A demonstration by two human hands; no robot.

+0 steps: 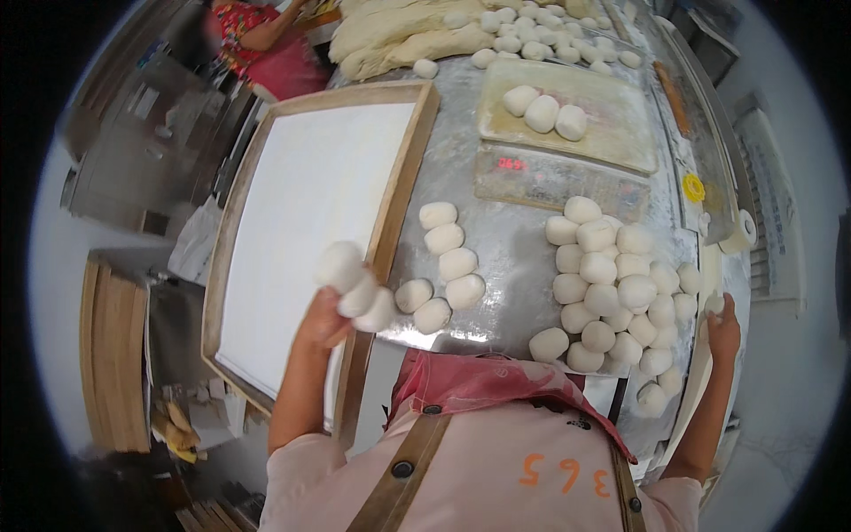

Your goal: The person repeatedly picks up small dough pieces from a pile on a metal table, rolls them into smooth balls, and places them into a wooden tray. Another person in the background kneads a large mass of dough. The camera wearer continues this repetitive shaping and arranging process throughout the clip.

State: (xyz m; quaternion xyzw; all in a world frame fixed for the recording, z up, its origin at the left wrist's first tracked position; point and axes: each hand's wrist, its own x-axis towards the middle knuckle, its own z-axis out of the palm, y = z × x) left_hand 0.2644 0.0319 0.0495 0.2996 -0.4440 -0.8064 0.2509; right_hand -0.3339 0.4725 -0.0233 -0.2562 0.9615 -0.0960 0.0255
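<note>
My left hand [324, 322] grips a row of three white dough pieces [359, 294]; it is blurred. They are above the near right side of a wooden tray [429, 110] lined with a white sheet [319, 179]. Beside the tray, several dough pieces [457, 264] lie in a curved line on the metal table [508, 266]. Far to the right, my right hand [723, 332] has its fingers on a dough piece [715, 305] over a pale conveyor belt [695, 392]. Between my hands, near the belt, a heap of dough pieces [602, 299] covers the table.
A digital scale [562, 176] with a lit display carries three dough pieces [542, 113] on its floury plate [611, 139]. Behind it lie a large dough mass [405, 33] and more dough pieces [532, 40]. A rolling pin [671, 98] rests at right. Another person [266, 46] stands at far left.
</note>
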